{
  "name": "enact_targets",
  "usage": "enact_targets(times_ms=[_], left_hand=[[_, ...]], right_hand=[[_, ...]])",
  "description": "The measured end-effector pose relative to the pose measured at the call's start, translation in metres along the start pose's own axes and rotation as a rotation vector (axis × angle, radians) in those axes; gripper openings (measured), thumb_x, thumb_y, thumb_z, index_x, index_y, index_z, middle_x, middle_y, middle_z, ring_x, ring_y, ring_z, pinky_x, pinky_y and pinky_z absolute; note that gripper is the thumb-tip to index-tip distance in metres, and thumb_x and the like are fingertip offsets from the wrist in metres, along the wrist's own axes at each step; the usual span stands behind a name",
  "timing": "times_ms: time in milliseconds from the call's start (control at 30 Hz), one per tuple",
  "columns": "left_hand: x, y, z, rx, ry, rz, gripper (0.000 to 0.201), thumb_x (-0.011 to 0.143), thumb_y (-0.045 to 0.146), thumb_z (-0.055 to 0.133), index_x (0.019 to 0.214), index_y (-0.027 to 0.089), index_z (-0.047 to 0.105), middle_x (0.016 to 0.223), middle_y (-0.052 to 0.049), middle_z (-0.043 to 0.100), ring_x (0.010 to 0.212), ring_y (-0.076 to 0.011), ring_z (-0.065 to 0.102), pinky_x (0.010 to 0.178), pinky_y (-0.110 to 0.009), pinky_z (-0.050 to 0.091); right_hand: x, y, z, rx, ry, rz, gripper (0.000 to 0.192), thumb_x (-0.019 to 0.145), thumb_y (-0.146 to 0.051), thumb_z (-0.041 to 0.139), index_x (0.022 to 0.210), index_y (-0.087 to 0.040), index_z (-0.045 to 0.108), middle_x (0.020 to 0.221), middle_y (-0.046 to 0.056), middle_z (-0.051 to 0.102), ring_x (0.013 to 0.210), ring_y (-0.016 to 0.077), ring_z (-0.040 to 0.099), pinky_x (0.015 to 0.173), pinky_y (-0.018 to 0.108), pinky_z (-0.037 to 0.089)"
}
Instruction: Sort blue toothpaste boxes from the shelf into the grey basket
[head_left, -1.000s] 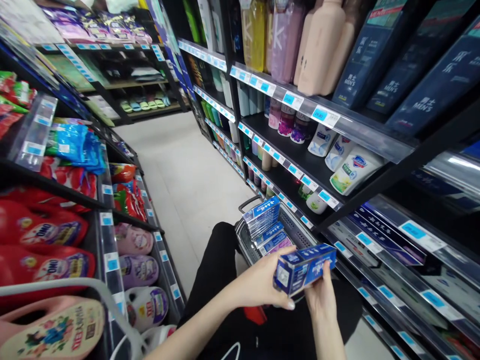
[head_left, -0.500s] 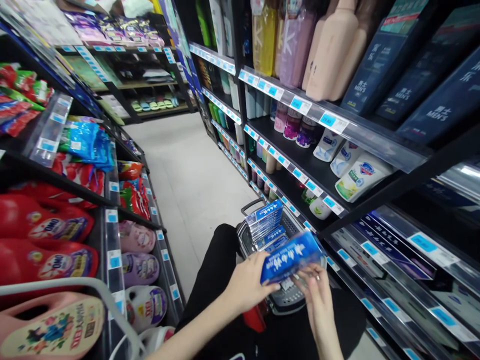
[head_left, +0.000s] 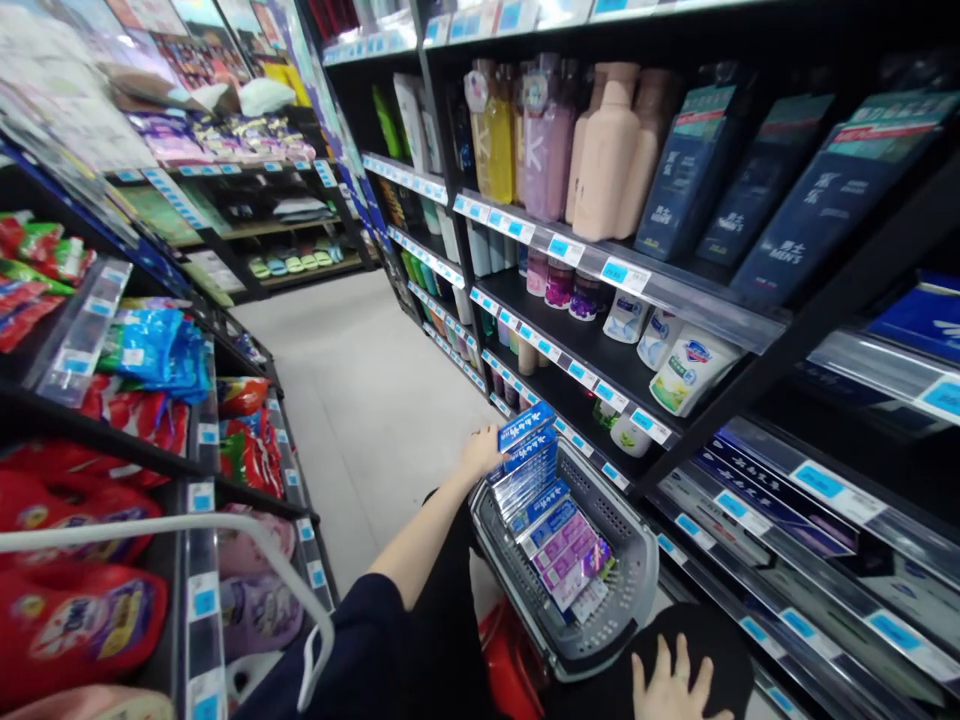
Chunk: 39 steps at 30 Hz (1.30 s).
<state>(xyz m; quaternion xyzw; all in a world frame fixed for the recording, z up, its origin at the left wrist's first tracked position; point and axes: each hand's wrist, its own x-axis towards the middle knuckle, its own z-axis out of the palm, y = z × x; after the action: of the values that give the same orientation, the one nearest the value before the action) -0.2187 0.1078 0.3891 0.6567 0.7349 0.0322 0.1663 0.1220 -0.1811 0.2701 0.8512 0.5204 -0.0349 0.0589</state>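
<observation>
At the far end of the grey shopping basket (head_left: pixel 646 540), my left hand (head_left: pixel 481 452) grips one end of a blue toothpaste box (head_left: pixel 526 426) with white characters. This box is in line with another blue box (head_left: pixel 534 452) standing at that end. Lower in the basket lie more blue boxes (head_left: pixel 551 503) and a purple-and-white pack (head_left: pixel 570 562). My right hand (head_left: pixel 675 682) lies spread over my dark-clothed knee (head_left: pixel 705 632), near the basket's close end, and holds nothing.
On the right, shelves carry beige pump bottles (head_left: pixel 606 165), dark blue boxes (head_left: pixel 686 175) and white bottles (head_left: pixel 690 370). Red detergent bottles (head_left: pixel 90 625) fill the left shelf. A pale curved bar (head_left: pixel 281 570) crosses the lower left. A red object (head_left: pixel 510 660) sits below the basket.
The blue toothpaste box, held between both hands before, has moved forward to the basket's far end in my left hand. My right hand has let go and come down to my knee. The view has tilted up.
</observation>
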Motion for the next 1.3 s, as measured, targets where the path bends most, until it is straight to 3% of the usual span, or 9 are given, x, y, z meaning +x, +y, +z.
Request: enact_targets(times_ms=[167,333,467,1067,1300], left_hand=[[0.012,0.008,0.019,0.115,-0.049,0.026,0.059,0.068,0.044,0.068,0.116,0.017,0.047,0.121,-0.015,0.059,0.113,-0.0309,0.055,0.091,-0.036,0.042],[0.023,0.008,0.034,0.18,-0.082,0.019,0.06,0.068,0.045,0.068,0.115,0.016,0.046,0.121,-0.016,0.057,0.114,-0.0321,0.054,0.09,-0.037,0.042],[0.028,0.006,0.043,0.186,-0.098,0.006,0.064,0.067,0.045,0.068,0.117,0.014,0.044,0.123,-0.018,0.054,0.117,-0.0346,0.051,0.091,-0.038,0.041],[0.029,-0.006,0.064,0.166,-0.121,-0.017,0.06,0.071,0.039,0.065,0.119,0.015,0.04,0.127,-0.018,0.048,0.118,-0.0331,0.049,0.091,-0.039,0.041],[0.029,-0.008,0.069,0.155,-0.138,-0.027,0.06,0.07,0.04,0.066,0.118,0.017,0.039,0.128,-0.016,0.049,0.119,-0.0327,0.048,0.092,-0.037,0.04]], right_hand=[[0.004,-0.007,-0.005,0.002,-0.05,0.074,0.042,0.081,-0.046,0.045,0.116,-0.037,0.066,0.143,0.005,0.049,0.134,0.0379,0.039,0.098,0.067,0.028],[-0.002,-0.014,-0.013,-0.015,-0.041,0.091,0.047,0.086,-0.042,0.038,0.127,-0.031,0.059,0.148,0.003,0.042,0.14,0.0355,0.028,0.1,0.068,0.024],[-0.005,-0.015,-0.019,-0.031,-0.018,0.077,0.045,0.085,-0.042,0.043,0.125,-0.029,0.061,0.146,0.004,0.045,0.138,0.036,0.029,0.099,0.067,0.024],[-0.002,-0.016,-0.021,-0.024,-0.001,0.08,0.043,0.085,-0.04,0.047,0.122,-0.028,0.063,0.144,0.007,0.047,0.136,0.0366,0.032,0.099,0.067,0.025],[-0.001,-0.015,-0.014,0.0,0.087,0.088,0.04,0.083,-0.04,0.046,0.116,-0.029,0.066,0.14,0.005,0.053,0.133,0.0364,0.037,0.099,0.068,0.025]])
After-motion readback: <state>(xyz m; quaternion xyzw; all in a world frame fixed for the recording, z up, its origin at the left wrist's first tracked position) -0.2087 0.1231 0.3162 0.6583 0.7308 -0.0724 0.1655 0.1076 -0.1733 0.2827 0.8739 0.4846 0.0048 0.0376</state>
